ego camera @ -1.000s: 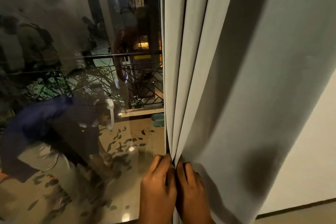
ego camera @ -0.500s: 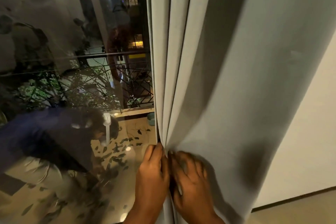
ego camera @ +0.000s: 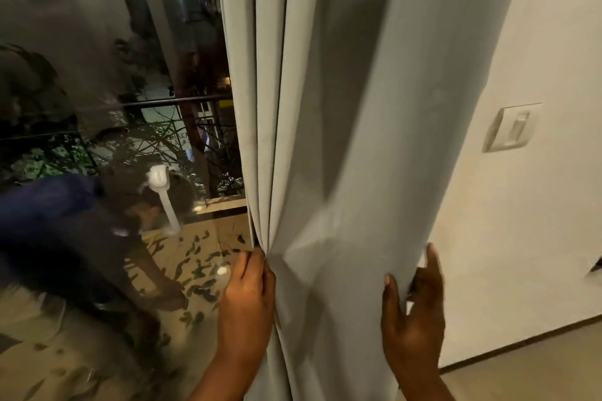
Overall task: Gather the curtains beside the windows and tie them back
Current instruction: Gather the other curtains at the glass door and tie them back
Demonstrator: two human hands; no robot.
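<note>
A pale grey curtain [ego camera: 351, 127] hangs in long folds from the top of the view to the floor, between the dark window glass [ego camera: 107, 81] and the white wall. My left hand [ego camera: 249, 296] grips the curtain's pleated left edge beside the glass, fingers curled over the folds. At the curtain's right edge my right hand [ego camera: 415, 306] holds the cloth, thumb in front and fingers wrapped behind it. The fabric between the two hands is bunched and creased. No tie-back is in view.
The glass reflects a person bending forward, and shows a balcony railing [ego camera: 182, 101] with plants outside. A white wall switch [ego camera: 511, 132] sits on the wall right of the curtain. A dark skirting line runs along the floor [ego camera: 521, 378] at lower right.
My right hand has left the pleats next to my left hand and moved far right to the curtain's other edge. The view has shifted right, showing the wall and switch.
</note>
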